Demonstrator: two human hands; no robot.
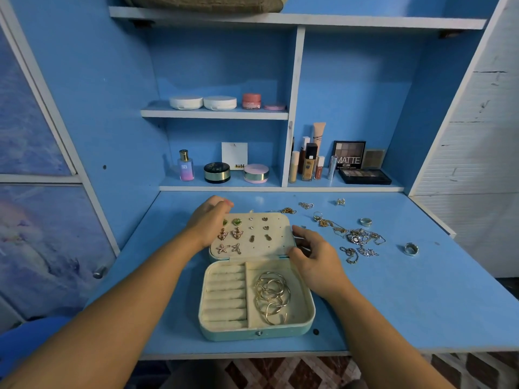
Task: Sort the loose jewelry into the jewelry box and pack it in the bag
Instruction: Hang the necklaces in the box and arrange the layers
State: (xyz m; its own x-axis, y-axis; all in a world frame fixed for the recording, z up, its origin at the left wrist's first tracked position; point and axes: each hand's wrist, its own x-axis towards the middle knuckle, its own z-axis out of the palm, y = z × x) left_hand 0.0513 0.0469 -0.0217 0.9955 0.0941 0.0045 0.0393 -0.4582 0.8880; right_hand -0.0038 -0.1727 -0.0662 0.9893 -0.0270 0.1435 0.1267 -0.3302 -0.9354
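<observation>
Am gripping cream earring-panel lid [269,237] of open mint-green jewelry box [255,334]: my left hand [209,220] curling over far-left corner, right hand [314,259] pinching right edge. Aiming to move both sides together; tangled loose chains [362,240] lying right on blue surface [421,290].

— What is the person wearing?
— Very little of it shows. The left forearm [120,299] and the right forearm [373,327] are both bare from the wrist down to the lower edge of the view.
— And the hands themselves?
— The left grip [209,220] and the right grip [314,259] are bare too, backs, wrists and fingers alike.
— Any nail colour?
— One fingertip [229,203] of the left grip ends in a pinkish-red nail. The nails of the right grip are too small to judge.
— Clothing lower down?
— There is only a dark patch [196,374] beneath the front edge of the surface [421,318]. Whether it is cloth, I cannot tell.
</observation>
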